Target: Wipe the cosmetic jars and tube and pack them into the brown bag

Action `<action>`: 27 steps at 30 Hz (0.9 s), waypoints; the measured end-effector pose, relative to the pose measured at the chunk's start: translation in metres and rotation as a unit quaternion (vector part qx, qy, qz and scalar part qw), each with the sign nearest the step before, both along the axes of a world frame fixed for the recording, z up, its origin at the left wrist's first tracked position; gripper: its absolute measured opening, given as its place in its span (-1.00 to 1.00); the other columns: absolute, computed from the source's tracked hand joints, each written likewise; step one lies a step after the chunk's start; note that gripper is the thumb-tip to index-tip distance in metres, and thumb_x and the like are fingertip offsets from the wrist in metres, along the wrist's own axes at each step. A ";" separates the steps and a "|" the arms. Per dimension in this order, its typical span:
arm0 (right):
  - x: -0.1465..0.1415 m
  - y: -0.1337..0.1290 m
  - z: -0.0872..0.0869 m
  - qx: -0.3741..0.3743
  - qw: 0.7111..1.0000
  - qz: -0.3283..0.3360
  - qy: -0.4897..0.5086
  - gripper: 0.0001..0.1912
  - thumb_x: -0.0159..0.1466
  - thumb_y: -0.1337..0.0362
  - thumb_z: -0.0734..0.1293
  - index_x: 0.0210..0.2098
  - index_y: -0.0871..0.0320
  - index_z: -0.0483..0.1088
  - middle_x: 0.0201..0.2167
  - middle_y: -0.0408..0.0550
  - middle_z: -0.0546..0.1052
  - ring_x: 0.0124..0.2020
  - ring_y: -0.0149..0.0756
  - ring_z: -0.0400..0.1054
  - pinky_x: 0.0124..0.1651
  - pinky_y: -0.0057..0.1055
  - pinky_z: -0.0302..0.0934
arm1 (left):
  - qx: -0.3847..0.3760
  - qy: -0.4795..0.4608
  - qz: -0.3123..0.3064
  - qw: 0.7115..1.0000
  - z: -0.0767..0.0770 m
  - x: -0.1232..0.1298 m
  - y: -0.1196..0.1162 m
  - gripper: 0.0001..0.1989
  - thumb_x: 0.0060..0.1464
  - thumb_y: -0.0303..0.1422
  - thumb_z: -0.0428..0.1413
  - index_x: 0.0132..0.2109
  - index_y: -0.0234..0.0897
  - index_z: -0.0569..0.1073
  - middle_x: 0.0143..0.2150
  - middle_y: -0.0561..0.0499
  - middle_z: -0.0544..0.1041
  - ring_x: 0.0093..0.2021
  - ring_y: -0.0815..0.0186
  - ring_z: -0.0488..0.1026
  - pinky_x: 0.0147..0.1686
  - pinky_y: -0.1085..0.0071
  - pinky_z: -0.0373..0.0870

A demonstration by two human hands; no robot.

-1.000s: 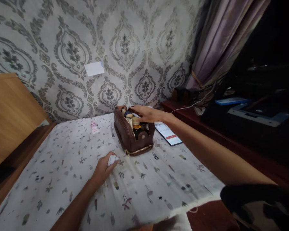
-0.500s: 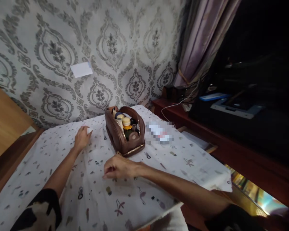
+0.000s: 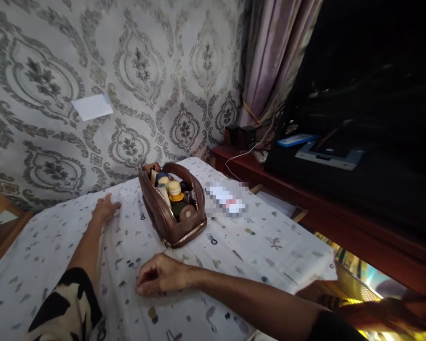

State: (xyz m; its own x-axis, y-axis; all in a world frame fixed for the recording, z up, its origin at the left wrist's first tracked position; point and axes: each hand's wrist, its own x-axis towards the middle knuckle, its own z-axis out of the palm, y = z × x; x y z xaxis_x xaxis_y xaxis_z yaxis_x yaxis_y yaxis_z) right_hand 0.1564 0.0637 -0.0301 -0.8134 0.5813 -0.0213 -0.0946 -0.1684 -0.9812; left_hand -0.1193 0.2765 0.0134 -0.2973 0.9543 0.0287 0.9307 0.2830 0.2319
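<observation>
- The brown bag (image 3: 155, 208) sits upright on the patterned cloth (image 3: 270, 255), its mouth wide open — probably so that the things inside can be seen and reached from above
- Inside the bag, a jar with a pale lid (image 3: 175, 188) stands among other small containers, packed close enough, it seems, to prop one another up; a pale tube (image 3: 164, 194) leans beside it
- Left of the bag, toward its far end, the left hand (image 3: 105, 209) reaches low over the cloth with the arm stretched out; its fingers look partly spread, but whether they close on anything I cannot tell
- In front of the bag, near its zipped base and apart from it, the right hand (image 3: 159, 277) has its fingers curled inward — seemingly at rest, out of the way of the opening; whether something small is tucked inside I cannot tell
- Right of the bag, a pale flat thing (image 3: 225, 200) lies on the cloth, too blurred to name, placed perhaps to stay within view
</observation>
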 end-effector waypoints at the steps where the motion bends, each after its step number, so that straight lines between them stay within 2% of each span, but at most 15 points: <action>1: 0.000 0.000 0.001 -0.003 1.000 0.000 -0.002 -0.39 -0.04 -0.18 0.56 -0.34 0.28 0.52 -0.55 -0.25 0.45 -0.53 -0.54 0.25 -0.43 -0.58 0.13 | 0.000 -0.001 0.004 1.000 0.000 -0.001 0.002 -0.22 0.01 -0.08 0.11 0.34 -0.33 0.29 0.28 -0.45 0.33 0.25 -0.28 0.37 0.07 -0.07 0.41; 6: -0.001 0.000 0.005 -0.056 0.998 0.001 0.010 -0.34 -0.16 -0.22 0.58 -0.38 0.24 0.50 -0.52 -0.23 0.49 -0.52 -0.51 0.30 -0.43 -0.56 0.17 | 0.024 -0.008 0.035 0.999 0.002 0.001 -0.003 -0.27 -0.06 -0.13 0.16 0.27 -0.28 0.35 0.20 -0.39 0.41 0.16 -0.23 0.45 0.01 -0.03 0.44; 11: -0.005 0.004 0.005 -0.074 0.997 -0.013 0.031 -0.33 -0.19 -0.25 0.57 -0.41 0.22 0.48 -0.47 -0.19 0.51 -0.48 -0.47 0.36 -0.38 -0.52 0.23 | 0.064 -0.035 0.075 0.994 0.007 0.005 -0.025 -0.38 -0.08 -0.17 0.17 0.14 -0.29 0.43 0.08 -0.37 0.48 0.03 -0.19 0.53 -0.04 -0.02 0.47; 16: -0.007 0.006 0.001 -0.076 0.992 -0.079 0.064 -0.30 -0.20 -0.21 0.60 -0.28 0.19 0.51 -0.37 -0.18 0.49 -0.41 -0.46 0.37 -0.34 -0.49 0.29 | 0.130 -0.088 0.065 0.986 0.022 0.004 -0.061 -0.51 -0.06 -0.15 0.14 -0.01 -0.35 0.50 -0.07 -0.31 0.55 -0.03 -0.13 0.54 -0.08 0.04 0.49; 21: -0.009 0.006 -0.004 -0.094 0.979 -0.161 0.084 -0.20 -0.17 -0.06 0.66 0.01 0.06 0.44 -0.09 -0.14 0.38 -0.34 -0.48 0.43 -0.26 -0.45 0.38 | 0.178 -0.173 0.003 0.969 0.038 0.026 -0.116 -0.55 -0.13 -0.18 0.14 -0.07 -0.29 0.52 -0.32 -0.04 0.56 -0.27 0.15 0.54 -0.27 0.32 0.49; 22: -0.011 0.006 -0.004 -0.103 0.975 -0.179 0.087 -0.19 -0.16 -0.05 0.66 0.02 0.05 0.43 -0.07 -0.12 0.37 -0.31 -0.45 0.44 -0.25 -0.43 0.40 | 0.184 -0.202 -0.012 0.962 0.041 0.035 -0.131 -0.52 -0.12 -0.17 0.13 -0.04 -0.30 0.52 -0.36 0.00 0.54 -0.35 0.22 0.51 -0.34 0.37 0.47; 24: -0.017 0.005 -0.002 -0.126 0.966 -0.203 0.100 -0.24 -0.10 -0.06 0.64 0.01 0.08 0.43 -0.08 -0.08 0.40 -0.21 -0.36 0.45 -0.21 -0.37 0.42 | 0.179 -0.387 -0.036 0.904 0.046 0.059 -0.162 -0.46 -0.17 -0.14 0.18 -0.02 -0.34 0.51 -0.48 0.08 0.45 -0.51 0.32 0.40 -0.48 0.43 0.37; 25: -0.020 0.003 0.000 -0.143 0.963 -0.200 0.110 -0.29 -0.04 -0.08 0.61 -0.01 0.11 0.43 -0.12 -0.07 0.43 -0.19 -0.33 0.45 -0.19 -0.35 0.42 | 0.161 -0.453 -0.045 0.876 0.047 0.071 -0.178 -0.43 -0.19 -0.13 0.22 -0.01 -0.34 0.51 -0.52 0.12 0.40 -0.55 0.36 0.35 -0.52 0.46 0.33; 27: -0.026 0.000 0.005 -0.198 0.959 -0.156 0.127 -0.38 0.11 -0.16 0.51 -0.07 0.18 0.44 -0.22 -0.05 0.50 -0.22 -0.29 0.47 -0.19 -0.31 0.42 | 0.160 -0.522 -0.052 0.836 0.048 0.095 -0.206 -0.44 -0.22 -0.14 0.27 -0.04 -0.33 0.51 -0.54 0.16 0.36 -0.59 0.42 0.28 -0.58 0.51 0.25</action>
State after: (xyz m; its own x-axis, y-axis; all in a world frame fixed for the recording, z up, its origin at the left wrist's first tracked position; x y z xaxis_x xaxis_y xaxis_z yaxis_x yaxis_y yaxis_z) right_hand 0.1305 0.0634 -0.0256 -0.6093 0.7844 -0.1155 -0.4282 -0.4481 -0.7847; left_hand -0.0247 0.0703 0.0610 -0.2364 0.9695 0.0649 0.1900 -0.0194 0.9816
